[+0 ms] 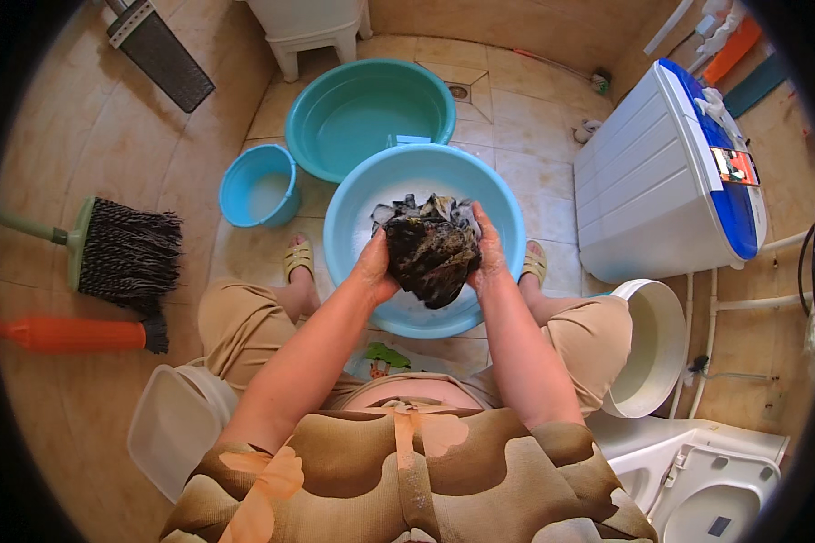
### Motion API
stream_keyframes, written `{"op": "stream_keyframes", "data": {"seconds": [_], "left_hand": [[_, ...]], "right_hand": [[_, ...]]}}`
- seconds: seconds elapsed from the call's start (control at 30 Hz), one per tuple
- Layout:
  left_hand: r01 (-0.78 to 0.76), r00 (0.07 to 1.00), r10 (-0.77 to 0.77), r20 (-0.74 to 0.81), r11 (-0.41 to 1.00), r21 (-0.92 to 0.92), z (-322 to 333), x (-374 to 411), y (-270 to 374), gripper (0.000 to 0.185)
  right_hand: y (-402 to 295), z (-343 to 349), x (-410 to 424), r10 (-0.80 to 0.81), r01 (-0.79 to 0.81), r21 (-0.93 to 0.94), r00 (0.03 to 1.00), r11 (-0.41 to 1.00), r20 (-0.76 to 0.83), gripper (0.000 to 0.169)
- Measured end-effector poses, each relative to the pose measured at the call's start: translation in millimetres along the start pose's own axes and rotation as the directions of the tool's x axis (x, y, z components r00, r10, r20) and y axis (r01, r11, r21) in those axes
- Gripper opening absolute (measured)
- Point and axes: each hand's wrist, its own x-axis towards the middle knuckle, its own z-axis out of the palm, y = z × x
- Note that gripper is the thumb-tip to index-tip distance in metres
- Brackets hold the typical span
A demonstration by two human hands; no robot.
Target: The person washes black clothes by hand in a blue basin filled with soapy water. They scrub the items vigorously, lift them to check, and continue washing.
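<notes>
A dark, wet, bunched cloth (431,254) with lighter patterned parts is held over a light-blue plastic basin (343,203), which stands on the floor between my feet. My left hand (375,268) grips the cloth at its left side. On the right side my right hand (487,248) grips it, with foam on the skin. Whitish, soapy water (435,186) shows in the basin behind the cloth. The fingers under the cloth are hidden.
Beyond the basin stands a green tub (370,102), with a blue bucket (258,186) at its left. A white washing machine (645,176) with a phone (733,165) on top is at right, above a white bucket (648,346). A mop head (132,248) is at left.
</notes>
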Motion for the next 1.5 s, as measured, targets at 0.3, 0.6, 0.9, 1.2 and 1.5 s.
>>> {"op": "stream_keyframes", "data": {"seconds": [0.3, 0.6, 0.9, 1.2, 1.5], "left_hand": [[0.057, 0.981, -0.038, 0.188, 0.994, -0.095, -5, -12, 21, 0.078], [0.086, 0.941, 0.012, 0.338, 0.958, -0.274, 7, -18, -5, 0.048], [-0.053, 0.94, 0.181, 0.29, 0.915, -0.4, -11, 6, -11, 0.045], [-0.071, 0.984, 0.078, 0.158, 0.996, -0.052, -3, 11, 3, 0.037], [0.11, 0.994, -0.109, 0.006, 0.993, -0.046, 0, -20, 11, 0.081]], "right_hand": [[4, 104, -47, -0.398, 0.496, -0.811, 0.842, 0.311, 0.363, 0.025], [36, 97, -46, -0.54, 0.357, -0.861, 0.673, -0.362, 0.506, 0.031], [45, 128, -66, -0.447, 0.499, -0.833, 0.705, -0.24, 0.551, 0.024], [-26, 70, -15, 0.018, 0.013, -0.333, 0.996, 0.943, 0.088, 0.044], [-29, 83, -19, -0.368, 0.405, -0.425, 0.914, 0.81, 0.171, 0.033]]}}
